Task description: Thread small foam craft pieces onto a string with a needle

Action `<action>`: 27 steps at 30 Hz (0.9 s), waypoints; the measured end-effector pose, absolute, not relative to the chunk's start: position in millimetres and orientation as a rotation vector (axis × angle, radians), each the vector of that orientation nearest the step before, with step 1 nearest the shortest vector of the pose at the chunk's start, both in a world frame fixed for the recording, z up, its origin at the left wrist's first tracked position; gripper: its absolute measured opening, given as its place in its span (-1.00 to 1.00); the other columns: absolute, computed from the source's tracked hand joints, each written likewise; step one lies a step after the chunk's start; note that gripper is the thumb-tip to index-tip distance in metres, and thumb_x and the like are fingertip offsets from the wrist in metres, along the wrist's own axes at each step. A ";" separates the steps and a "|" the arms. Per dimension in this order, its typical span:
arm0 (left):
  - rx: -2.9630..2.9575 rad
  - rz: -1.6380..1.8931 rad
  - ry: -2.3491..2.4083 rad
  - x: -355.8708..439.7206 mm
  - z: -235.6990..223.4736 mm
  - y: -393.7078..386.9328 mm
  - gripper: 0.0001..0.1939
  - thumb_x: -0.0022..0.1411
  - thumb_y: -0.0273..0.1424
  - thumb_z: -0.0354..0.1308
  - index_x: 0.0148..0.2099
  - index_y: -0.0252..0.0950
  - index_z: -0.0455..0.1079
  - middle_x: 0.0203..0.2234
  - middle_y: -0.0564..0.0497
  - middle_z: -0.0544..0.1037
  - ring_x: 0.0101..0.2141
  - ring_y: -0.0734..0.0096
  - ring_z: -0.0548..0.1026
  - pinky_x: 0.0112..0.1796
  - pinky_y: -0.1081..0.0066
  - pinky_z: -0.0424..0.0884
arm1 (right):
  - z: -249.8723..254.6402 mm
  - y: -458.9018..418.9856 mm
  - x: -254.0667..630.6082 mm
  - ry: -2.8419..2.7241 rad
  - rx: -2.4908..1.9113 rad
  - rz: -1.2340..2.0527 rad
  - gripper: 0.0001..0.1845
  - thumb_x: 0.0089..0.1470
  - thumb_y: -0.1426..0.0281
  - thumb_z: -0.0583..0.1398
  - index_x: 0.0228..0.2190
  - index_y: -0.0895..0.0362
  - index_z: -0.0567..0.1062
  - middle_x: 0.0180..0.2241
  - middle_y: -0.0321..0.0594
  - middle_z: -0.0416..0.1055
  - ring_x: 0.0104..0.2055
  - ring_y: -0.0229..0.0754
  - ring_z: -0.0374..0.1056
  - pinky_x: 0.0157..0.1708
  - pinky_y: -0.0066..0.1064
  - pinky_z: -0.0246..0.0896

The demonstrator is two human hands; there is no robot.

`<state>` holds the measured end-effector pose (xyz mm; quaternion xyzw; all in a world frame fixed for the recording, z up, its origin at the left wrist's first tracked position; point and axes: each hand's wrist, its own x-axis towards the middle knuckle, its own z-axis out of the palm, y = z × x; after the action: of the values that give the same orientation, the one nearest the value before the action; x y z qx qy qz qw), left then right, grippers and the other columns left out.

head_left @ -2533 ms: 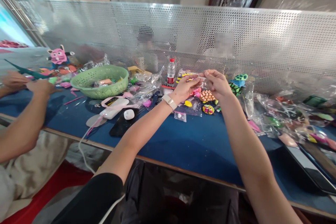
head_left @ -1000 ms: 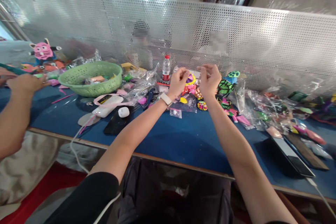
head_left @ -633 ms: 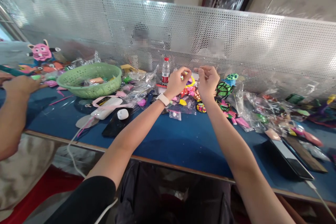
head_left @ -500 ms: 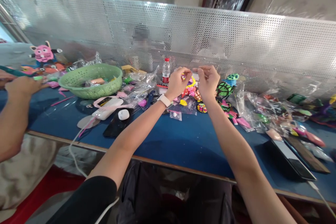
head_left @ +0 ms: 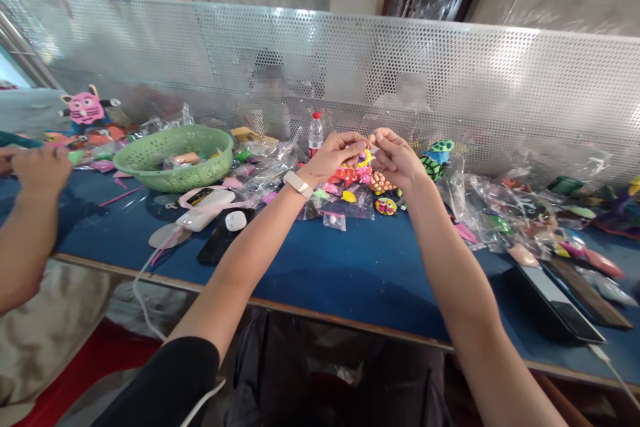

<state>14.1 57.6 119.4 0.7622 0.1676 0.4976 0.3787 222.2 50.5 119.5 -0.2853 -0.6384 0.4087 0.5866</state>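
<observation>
On my feed, the left hand and right hand pinch, thumbs to fingertips, what looks like a tiny pinkish scrap, too small to name, just right of the red-capped bottle; a green basket sits left of that bottle.

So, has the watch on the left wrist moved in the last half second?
Yes, the watch shifted left, judged against the red-capped bottle.
</observation>
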 end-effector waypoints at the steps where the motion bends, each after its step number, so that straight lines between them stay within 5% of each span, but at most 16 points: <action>1: 1.968 1.303 0.432 14.1 118.0 60.1 -0.50 0.43 0.21 0.38 -0.18 -0.13 0.65 -0.45 0.02 0.53 -0.44 0.39 0.51 -0.32 0.28 0.52 | 120.0 50.2 221.5 -1.486 -0.657 0.927 -0.55 0.26 -0.08 0.46 -0.24 -0.04 0.49 -0.24 -0.39 0.69 -0.69 -0.44 -0.09 -0.68 -0.45 0.01; 6: 2.134 1.833 0.787 19.8 109.1 65.7 -0.63 0.52 0.02 0.36 -0.06 -0.19 0.64 -0.10 -0.12 0.69 -0.10 0.25 0.63 0.02 0.21 0.60 | 121.2 51.9 214.3 -1.433 -0.605 0.579 -0.52 0.26 -0.12 0.46 -0.20 -0.03 0.50 -0.28 -0.28 0.68 -0.53 -0.30 0.40 -0.53 -0.43 0.33; 12: 2.276 1.980 0.874 32.9 99.8 54.4 -0.77 0.60 -0.20 0.28 -0.02 -0.22 0.65 -0.15 -0.08 0.68 -0.25 0.33 0.60 -0.09 0.25 0.57 | 120.2 49.0 202.8 -1.413 -0.585 0.337 -0.65 0.37 0.00 0.41 -0.19 -0.02 0.53 -0.27 -0.23 0.67 -0.19 -0.12 0.71 -0.19 -0.32 0.61; 16: 2.238 1.936 0.904 37.2 96.9 52.4 -0.79 0.54 -0.20 0.36 -0.05 -0.24 0.67 -0.18 -0.07 0.70 -0.28 0.34 0.61 -0.14 0.28 0.57 | 118.4 50.5 202.2 -1.439 -0.579 0.374 -0.66 0.37 0.01 0.41 -0.19 -0.01 0.54 -0.28 -0.24 0.68 -0.23 -0.15 0.70 -0.21 -0.33 0.62; 21: 2.210 1.835 0.829 37.3 95.0 57.3 -0.80 0.58 -0.30 0.28 -0.14 -0.24 0.63 -0.18 -0.09 0.72 -0.23 0.33 0.62 -0.10 0.28 0.54 | 116.8 56.4 214.1 -1.504 -0.605 0.588 -0.57 0.26 -0.04 0.49 -0.24 -0.01 0.53 -0.26 -0.25 0.72 -0.55 -0.30 0.45 -0.57 -0.45 0.41; 27: 1.893 1.491 0.525 42.8 93.3 64.9 -0.60 0.51 -0.01 0.37 -0.21 -0.24 0.59 -0.30 -0.02 0.64 -0.28 0.38 0.53 -0.20 0.36 0.46 | 116.3 62.1 231.8 -1.502 -0.593 0.778 -0.49 0.15 -0.10 0.56 -0.24 -0.02 0.54 -0.22 -0.26 0.74 -0.67 -0.42 0.18 -0.74 -0.49 0.14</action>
<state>42.8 64.9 93.3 0.7242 0.2009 0.5704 0.3314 231.8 62.1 116.3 -0.2583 -0.6545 0.3391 0.6245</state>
